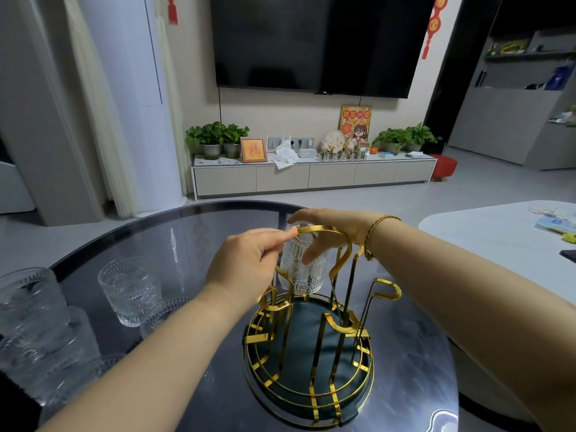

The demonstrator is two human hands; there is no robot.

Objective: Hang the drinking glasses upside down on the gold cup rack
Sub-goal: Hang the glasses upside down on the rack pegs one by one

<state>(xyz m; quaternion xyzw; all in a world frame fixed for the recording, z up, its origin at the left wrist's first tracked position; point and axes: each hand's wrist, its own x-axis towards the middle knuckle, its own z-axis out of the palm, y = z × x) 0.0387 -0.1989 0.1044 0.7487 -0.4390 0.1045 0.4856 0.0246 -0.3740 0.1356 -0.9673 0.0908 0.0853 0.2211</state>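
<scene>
The gold cup rack [311, 353] stands on the dark round table, with a dark green base and several hooked arms. My left hand [246, 260] pinches the rack's top handle ring [324, 229]. My right hand [330, 227] grips an embossed clear glass [300, 271] upside down from above, at the rack's far side over one arm. Another embossed glass [131, 288] stands upright on the table at left. Two more glasses [31, 310] sit blurred at the near left edge.
The dark glass table [436, 353] has a black rim. Two small glass pieces [162, 310] lie beside the upright glass. A white table [505, 244] with small items stands to the right. A TV cabinet with plants lines the far wall.
</scene>
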